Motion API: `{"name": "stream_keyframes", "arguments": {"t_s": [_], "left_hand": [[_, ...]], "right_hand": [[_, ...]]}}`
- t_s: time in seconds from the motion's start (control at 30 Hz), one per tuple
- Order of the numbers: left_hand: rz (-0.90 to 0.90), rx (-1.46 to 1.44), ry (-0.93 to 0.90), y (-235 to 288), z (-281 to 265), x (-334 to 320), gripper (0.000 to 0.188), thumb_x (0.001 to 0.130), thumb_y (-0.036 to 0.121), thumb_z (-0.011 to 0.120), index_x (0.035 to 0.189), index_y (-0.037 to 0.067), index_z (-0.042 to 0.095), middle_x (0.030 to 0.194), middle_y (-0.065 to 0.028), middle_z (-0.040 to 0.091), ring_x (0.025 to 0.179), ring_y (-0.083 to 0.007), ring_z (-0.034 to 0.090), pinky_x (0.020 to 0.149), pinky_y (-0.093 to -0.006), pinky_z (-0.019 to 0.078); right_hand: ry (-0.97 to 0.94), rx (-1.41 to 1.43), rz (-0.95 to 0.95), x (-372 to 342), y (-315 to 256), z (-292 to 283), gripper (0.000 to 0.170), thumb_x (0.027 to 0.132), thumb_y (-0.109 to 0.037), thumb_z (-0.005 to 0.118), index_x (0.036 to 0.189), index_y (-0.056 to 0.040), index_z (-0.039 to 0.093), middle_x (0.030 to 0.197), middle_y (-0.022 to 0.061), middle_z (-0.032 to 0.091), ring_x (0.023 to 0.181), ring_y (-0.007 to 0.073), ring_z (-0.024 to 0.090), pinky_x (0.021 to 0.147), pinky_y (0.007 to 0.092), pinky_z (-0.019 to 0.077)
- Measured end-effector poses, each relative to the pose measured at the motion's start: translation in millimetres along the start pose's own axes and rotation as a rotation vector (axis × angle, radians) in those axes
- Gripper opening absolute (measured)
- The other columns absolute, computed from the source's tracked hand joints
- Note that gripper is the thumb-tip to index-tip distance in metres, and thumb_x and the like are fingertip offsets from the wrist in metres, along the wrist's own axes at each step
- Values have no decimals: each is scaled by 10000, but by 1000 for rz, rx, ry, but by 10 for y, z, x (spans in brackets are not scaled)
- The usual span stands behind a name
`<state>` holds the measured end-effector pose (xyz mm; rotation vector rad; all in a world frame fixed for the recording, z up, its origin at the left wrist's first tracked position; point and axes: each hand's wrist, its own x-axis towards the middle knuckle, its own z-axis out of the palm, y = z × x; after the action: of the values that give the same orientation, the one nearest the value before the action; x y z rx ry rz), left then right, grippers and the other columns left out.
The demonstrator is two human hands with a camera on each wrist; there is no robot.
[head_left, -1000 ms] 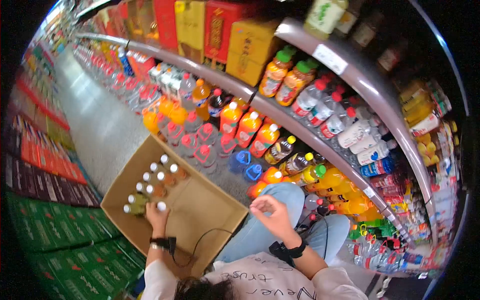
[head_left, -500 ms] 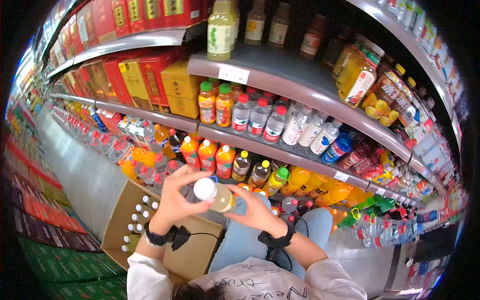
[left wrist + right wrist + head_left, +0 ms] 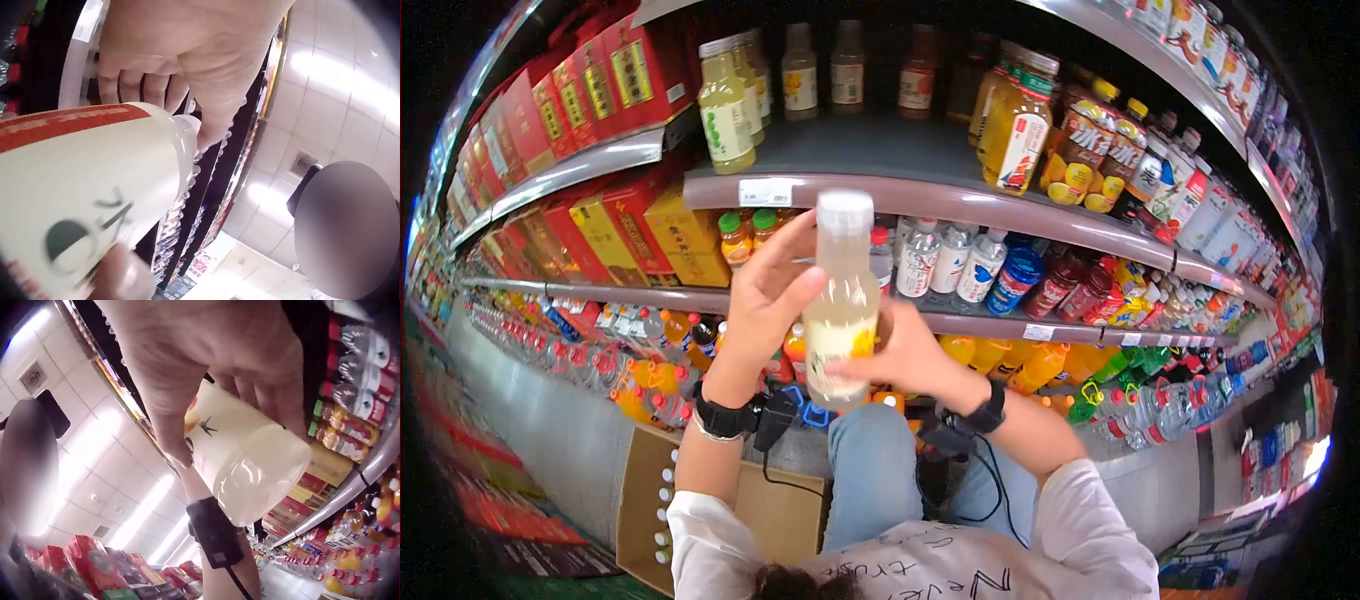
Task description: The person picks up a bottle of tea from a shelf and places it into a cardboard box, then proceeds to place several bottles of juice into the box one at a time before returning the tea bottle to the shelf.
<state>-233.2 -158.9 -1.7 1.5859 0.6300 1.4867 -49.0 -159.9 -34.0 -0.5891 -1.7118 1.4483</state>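
A juice bottle (image 3: 845,300) with a white cap, pale cloudy contents and a cream label stands nearly upright before the chest in the head view. From the left, my left hand (image 3: 762,300) holds it around the neck and shoulder, its thumb on the near side. My right hand (image 3: 915,352) grips the lower body, thumb across the label. In the left wrist view the label (image 3: 119,169) shows large dark characters, and the left fingers curl behind the neck. The clear base of the bottle (image 3: 265,475) faces the camera in the right wrist view, below the right palm.
Ahead, a dark shelf (image 3: 880,150) bears similar juice bottles (image 3: 728,120) at its left and amber bottles (image 3: 1015,135) further right. Below it runs a row of water bottles (image 3: 953,262). An open cardboard box (image 3: 785,510) with white-capped bottles sits at lower left, beside the knees.
My left hand has come up out of the cardboard box with the bottle. My right hand has joined on it, and both have raised it toward the shelf and turned it upright. The head view has tilted up.
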Motion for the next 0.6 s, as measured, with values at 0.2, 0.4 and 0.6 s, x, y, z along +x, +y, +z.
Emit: {"name": "stream_keyframes", "arguments": {"t_s": [0.2,0.4,0.6], "left_hand": [[37,274,126,-185,-107,144,569,901,102,605,1416,-33,403,1326,-148,540,1249,-192,492,1043,-351,386],[394,1052,256,-412,-421,540,613,864,128,666,1419,38,422,1341,-194,518,1201,-343,518,1027,-407,388],[441,1352,270,-659,-615,881,616,888,207,643,1438,76,397,1371,-185,489,1280,-364,441,1070,-488,314]], "right_hand": [[224,-153,-270,920,-490,-343,546,657,-178,862,1109,17,625,1029,98,694,929,142,651,853,308,521],[296,160,-84,1880,-628,-488,414,642,-58,833,1009,29,661,994,123,701,845,211,693,759,344,563],[519,1,-78,2550,-488,-657,415,579,-80,848,938,37,676,951,147,707,824,210,701,725,356,575]]}}
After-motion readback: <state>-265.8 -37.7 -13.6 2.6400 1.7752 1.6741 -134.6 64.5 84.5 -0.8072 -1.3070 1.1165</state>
